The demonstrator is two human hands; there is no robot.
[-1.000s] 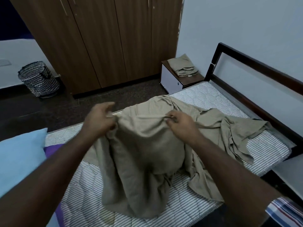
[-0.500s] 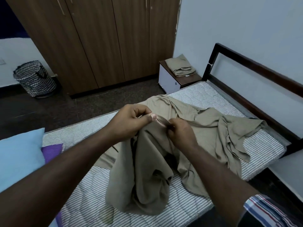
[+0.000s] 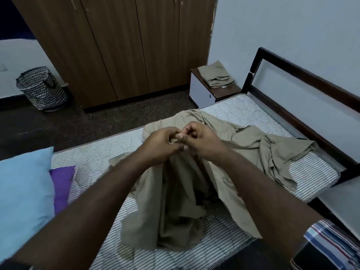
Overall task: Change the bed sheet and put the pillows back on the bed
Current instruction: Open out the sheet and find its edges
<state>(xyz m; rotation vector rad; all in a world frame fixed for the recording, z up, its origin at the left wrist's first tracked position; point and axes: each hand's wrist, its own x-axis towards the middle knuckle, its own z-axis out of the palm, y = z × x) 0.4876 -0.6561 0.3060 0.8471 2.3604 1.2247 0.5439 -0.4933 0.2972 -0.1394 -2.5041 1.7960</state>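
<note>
A crumpled beige bed sheet lies across the bare striped mattress. My left hand and my right hand meet above the middle of the bed, and both pinch the same bunched edge of the sheet. From that grip the cloth hangs down in folds to the mattress. A light blue pillow lies at the left end of the bed, with a purple pillow partly hidden under it.
A dark bed frame runs along the wall on the right. A folded beige cloth sits on a small bedside cabinet. Wooden wardrobe doors stand behind, and a zigzag-patterned laundry basket is on the dark floor at left.
My hands held the sheet edge stretched apart a second ago. They have come together, so the edge is now gathered between them and the cloth hangs narrower.
</note>
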